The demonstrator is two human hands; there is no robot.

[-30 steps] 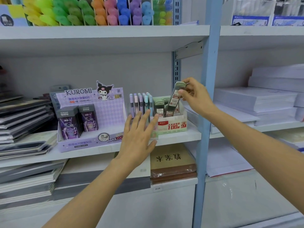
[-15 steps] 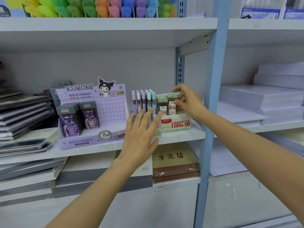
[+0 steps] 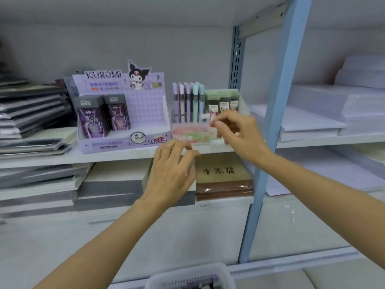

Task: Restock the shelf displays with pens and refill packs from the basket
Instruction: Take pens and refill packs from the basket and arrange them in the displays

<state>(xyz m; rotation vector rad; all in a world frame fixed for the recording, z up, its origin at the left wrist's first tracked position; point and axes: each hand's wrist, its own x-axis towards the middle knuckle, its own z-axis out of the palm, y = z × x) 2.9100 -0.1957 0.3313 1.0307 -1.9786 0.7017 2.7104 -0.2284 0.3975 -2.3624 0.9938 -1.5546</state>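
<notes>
The white basket [image 3: 188,277] at the bottom edge seemingly held more stock, so restocking looked unfinished. Above it, the left hand [image 3: 170,172] hung loosely spread and empty. The right hand [image 3: 237,134], fingers curled, held nothing before the green refill packs [image 3: 221,101] standing beside the pens [image 3: 187,101]; the blue upright [image 3: 268,130] crowded its right.

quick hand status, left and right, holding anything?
Left hand: open, fingers spread, holding nothing, just below the shelf edge.
Right hand: fingers loosely curled in front of the refill display box; no item visibly held, grip cannot be told.
</notes>
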